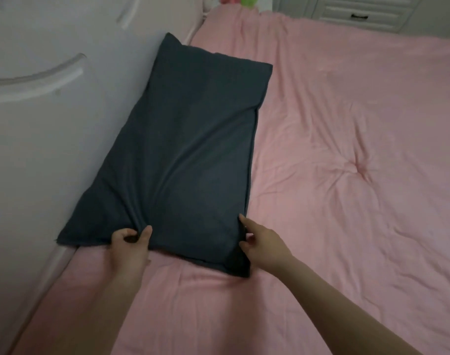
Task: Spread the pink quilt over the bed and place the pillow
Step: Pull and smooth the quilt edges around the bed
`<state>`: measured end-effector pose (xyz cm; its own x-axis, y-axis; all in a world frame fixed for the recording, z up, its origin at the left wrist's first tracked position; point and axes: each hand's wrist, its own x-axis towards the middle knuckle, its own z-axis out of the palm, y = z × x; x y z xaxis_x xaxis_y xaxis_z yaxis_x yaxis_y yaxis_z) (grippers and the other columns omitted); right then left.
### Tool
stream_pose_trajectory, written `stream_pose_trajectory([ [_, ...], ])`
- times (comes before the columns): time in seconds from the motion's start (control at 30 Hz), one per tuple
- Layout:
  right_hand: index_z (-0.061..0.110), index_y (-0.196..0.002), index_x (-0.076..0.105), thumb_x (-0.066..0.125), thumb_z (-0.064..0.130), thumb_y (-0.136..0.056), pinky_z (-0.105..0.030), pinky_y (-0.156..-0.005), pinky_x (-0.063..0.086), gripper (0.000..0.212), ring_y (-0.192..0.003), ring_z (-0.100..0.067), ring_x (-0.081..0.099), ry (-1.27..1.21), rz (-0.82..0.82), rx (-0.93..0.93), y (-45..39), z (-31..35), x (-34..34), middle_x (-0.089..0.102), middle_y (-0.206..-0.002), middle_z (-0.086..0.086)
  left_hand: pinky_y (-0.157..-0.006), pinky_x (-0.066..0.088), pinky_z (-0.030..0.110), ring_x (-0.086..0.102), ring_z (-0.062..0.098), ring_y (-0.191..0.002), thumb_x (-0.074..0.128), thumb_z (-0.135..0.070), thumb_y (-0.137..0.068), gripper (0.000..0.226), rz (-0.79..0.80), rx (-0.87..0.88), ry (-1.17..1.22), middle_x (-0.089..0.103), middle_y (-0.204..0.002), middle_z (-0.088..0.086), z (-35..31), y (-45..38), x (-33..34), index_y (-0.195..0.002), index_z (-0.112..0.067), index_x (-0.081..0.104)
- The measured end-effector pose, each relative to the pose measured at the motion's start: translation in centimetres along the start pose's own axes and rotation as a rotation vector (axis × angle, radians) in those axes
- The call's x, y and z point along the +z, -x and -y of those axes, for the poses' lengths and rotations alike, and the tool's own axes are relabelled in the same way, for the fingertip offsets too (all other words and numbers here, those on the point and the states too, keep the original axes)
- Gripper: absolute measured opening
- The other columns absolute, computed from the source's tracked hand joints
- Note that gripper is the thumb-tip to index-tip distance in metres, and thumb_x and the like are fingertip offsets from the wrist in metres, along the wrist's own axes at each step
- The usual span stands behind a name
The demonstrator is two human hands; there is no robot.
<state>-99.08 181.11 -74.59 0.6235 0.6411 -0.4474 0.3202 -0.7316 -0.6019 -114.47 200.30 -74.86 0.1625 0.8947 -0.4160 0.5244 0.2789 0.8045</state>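
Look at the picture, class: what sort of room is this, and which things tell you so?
Most likely a bedroom. A pink quilt covers a bed, a dark pillow lies against the white headboard, and a white drawer unit stands past the far edge.

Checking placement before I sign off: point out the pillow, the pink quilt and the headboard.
pillow (183, 155), head view, middle of its dark top face.
pink quilt (347, 149), head view, bare stretch right of the pillow.
headboard (52, 137), head view, flat white panel.
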Motion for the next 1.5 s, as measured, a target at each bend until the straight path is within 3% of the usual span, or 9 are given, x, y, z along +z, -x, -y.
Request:
stream_pose_trajectory([
  [0.07,0.028,-0.148,0.020,0.048,0.025,-0.091,-0.033,-0.101,0.041,0.064,-0.123,-0.024,0.048,0.112,0.058,-0.007,1.2,-1.3,-0.2,0.048,-0.139,-0.002,-0.082,0.041,0.043,0.048,0.041,-0.104,0.076,-0.026,-0.074,0.049,-0.127,0.509,-0.538,0.049,-0.113,0.025,0.6,1.4,-0.6,-0.113,-0.006,0.052],
  [0.17,0.023,-0.146,0.024,0.046,0.027,-0.093,-0.038,-0.104,0.038,0.058,-0.127,-0.026,0.042,0.219,0.123,-0.016,3.6,-3.3,-0.5,0.038,-0.145,-0.002,-0.101,0.030,0.047,0.035,0.041,-0.127,0.085,-0.048,-0.049,0.090,0.184,1.035,-1.164,0.030,-0.147,0.022,2.6,3.8,-0.7,-0.128,-0.016,0.055],
  [0.3,0.014,-0.128,0.048,0.041,0.030,-0.093,-0.039,-0.098,0.042,0.039,-0.123,-0.030,0.047,0.350,0.215,0.056,6.2,-7.1,-0.8,0.045,-0.136,-0.005,-0.107,0.033,0.036,0.029,0.024,-0.139,0.040,-0.079,-0.058,0.086,0.601,0.789,-1.274,0.013,-0.155,-0.005,2.9,7.8,1.0,-0.127,-0.032,0.056],
  [0.4,0.014,-0.120,0.055,0.041,0.033,-0.093,-0.035,-0.090,0.044,0.035,-0.110,-0.027,0.054,0.343,0.285,0.220,9.3,-10.4,-2.7,0.055,-0.128,-0.008,-0.105,0.030,0.018,0.037,0.006,-0.132,0.048,-0.072,-0.075,0.069,0.784,0.583,-1.238,0.029,-0.151,-0.016,2.2,11.7,2.4,-0.134,-0.036,0.045],
  [0.63,0.019,-0.135,0.046,0.039,0.037,-0.097,-0.030,-0.106,0.034,0.042,-0.132,-0.021,0.041,0.263,0.107,0.252,20.4,-16.9,-12.3,0.046,-0.142,-0.004,-0.102,0.034,0.028,0.036,0.012,-0.130,0.034,-0.065,-0.087,0.060,0.807,0.752,-1.493,0.038,-0.143,-0.012,1.3,23.5,5.2,-0.139,-0.036,0.033],
  [0.77,0.020,-0.134,0.046,0.041,0.036,-0.097,-0.028,-0.104,0.037,0.041,-0.127,-0.020,0.045,0.110,-0.069,0.284,30.5,-20.1,-18.6,0.050,-0.139,-0.003,-0.107,0.030,0.026,0.028,0.009,-0.135,0.038,-0.061,-0.089,0.062,0.761,0.826,-1.370,0.027,-0.149,-0.014,-0.2,33.4,6.6,-0.143,-0.035,0.025],
  [1.03,0.022,-0.130,0.051,0.046,0.031,-0.095,-0.026,-0.097,0.039,0.036,-0.114,-0.018,0.053,-0.139,-0.474,0.253,56.0,-26.5,-31.9,0.057,-0.128,0.000,-0.108,0.030,0.031,0.028,0.013,-0.137,0.046,-0.049,-0.090,0.063,0.592,1.230,-0.711,0.029,-0.151,-0.009,-9.5,60.1,11.9,-0.146,-0.028,0.025],
  [1.3,0.019,-0.122,0.059,0.049,0.029,-0.094,-0.022,-0.087,0.038,0.031,-0.100,-0.014,0.052,-0.160,-0.832,0.352,81.8,-33.9,-42.7,0.060,-0.122,-0.002,-0.109,0.028,0.034,0.030,0.018,-0.136,0.046,-0.050,-0.090,0.060,0.777,1.403,-0.570,0.032,-0.150,-0.003,-13.7,84.0,16.9,-0.143,-0.026,0.031],
  [1.5,0.010,-0.118,0.062,0.050,0.021,-0.094,-0.025,-0.094,0.038,0.029,-0.117,-0.023,0.055,-0.139,-1.072,0.455,96.1,-38.4,-49.7,0.062,-0.123,-0.007,-0.105,0.032,0.037,0.035,0.021,-0.133,0.049,-0.046,-0.090,0.055,0.855,1.609,-0.433,0.042,-0.143,0.002,-19.9,98.6,21.9,-0.138,-0.022,0.040],
])
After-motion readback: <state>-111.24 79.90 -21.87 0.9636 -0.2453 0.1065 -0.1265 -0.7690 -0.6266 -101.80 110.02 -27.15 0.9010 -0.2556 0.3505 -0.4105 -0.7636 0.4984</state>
